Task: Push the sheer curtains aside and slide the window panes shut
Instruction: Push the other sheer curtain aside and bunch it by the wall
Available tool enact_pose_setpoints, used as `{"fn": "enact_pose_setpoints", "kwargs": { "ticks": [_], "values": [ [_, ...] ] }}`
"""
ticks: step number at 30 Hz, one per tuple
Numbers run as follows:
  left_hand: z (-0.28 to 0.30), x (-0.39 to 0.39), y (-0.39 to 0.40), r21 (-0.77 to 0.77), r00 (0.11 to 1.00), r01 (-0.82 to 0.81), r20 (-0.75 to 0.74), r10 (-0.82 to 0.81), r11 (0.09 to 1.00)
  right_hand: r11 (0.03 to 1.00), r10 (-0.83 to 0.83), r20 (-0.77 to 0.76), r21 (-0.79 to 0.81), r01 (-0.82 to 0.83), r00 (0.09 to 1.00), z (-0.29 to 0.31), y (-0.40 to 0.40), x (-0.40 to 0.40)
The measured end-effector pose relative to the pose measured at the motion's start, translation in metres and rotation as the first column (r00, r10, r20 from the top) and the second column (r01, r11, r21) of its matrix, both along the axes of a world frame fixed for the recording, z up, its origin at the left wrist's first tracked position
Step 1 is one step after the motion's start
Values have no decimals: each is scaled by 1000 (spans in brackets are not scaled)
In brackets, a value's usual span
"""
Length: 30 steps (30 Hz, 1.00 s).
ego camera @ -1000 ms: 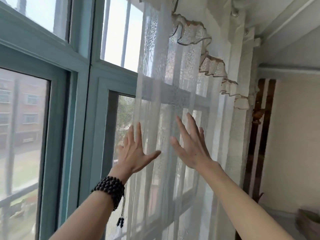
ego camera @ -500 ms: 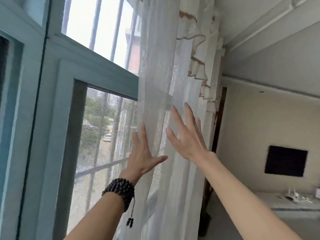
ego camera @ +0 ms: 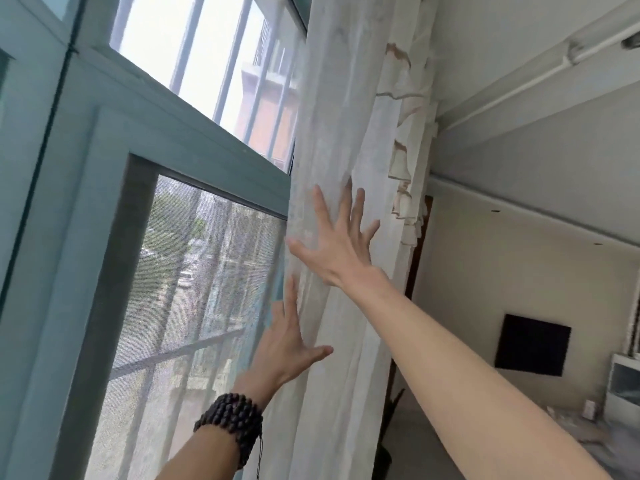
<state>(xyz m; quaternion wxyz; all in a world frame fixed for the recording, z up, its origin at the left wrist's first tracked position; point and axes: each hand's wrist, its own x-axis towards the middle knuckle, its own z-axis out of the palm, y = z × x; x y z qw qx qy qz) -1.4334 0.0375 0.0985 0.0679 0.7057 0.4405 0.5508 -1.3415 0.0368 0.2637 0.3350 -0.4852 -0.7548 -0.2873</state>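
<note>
The white sheer curtain (ego camera: 339, 140) hangs bunched into a thick column at the right end of the teal window frame (ego camera: 114, 140). My right hand (ego camera: 337, 244) presses flat on the bunched cloth with fingers spread and straight. Lower down, my left hand (ego camera: 289, 344), with a dark bead bracelet at the wrist, lies flat against the curtain's left edge, fingers straight. To the left of the hands, the window opening shows a grey mesh screen (ego camera: 194, 289) with bars and a street behind it.
Above the screen, an upper pane (ego camera: 207, 57) shows vertical bars. A frilled valance (ego camera: 405, 161) hangs at the curtain's right side. To the right, the room holds a beige wall with a dark square panel (ego camera: 533, 344) and a white appliance (ego camera: 623, 386) low at the right edge.
Both hands have pushed the curtain to the right, gathering it from a spread sheet into a tight column. More of the mesh screen is uncovered, and my view has turned right.
</note>
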Motion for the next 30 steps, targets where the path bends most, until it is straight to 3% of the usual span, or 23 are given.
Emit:
{"fn": "enact_pose_setpoints", "kwargs": {
  "ticks": [8,14,18,21,25,30],
  "values": [
    [-4,3,7,-5,994,-16,-112,15,1000,998,-57,-268,-3,58,962,-10,28,-12],
    [-1,7,17,6,993,-23,-117,24,1000,995,-96,-342,-29,91,935,-4,39,-8],
    [8,11,27,4,983,-140,-120,140,990,992,-128,-393,-48,118,911,0,50,8],
    [19,17,35,9,945,-263,-198,259,965,988,-154,-438,-68,139,886,3,57,28],
    [20,33,53,122,800,-407,-432,417,905,975,-216,-471,-147,165,856,-6,71,63],
    [17,62,83,169,779,-412,-445,442,895,976,-199,-476,-179,126,857,-7,94,89]
  ]
}}
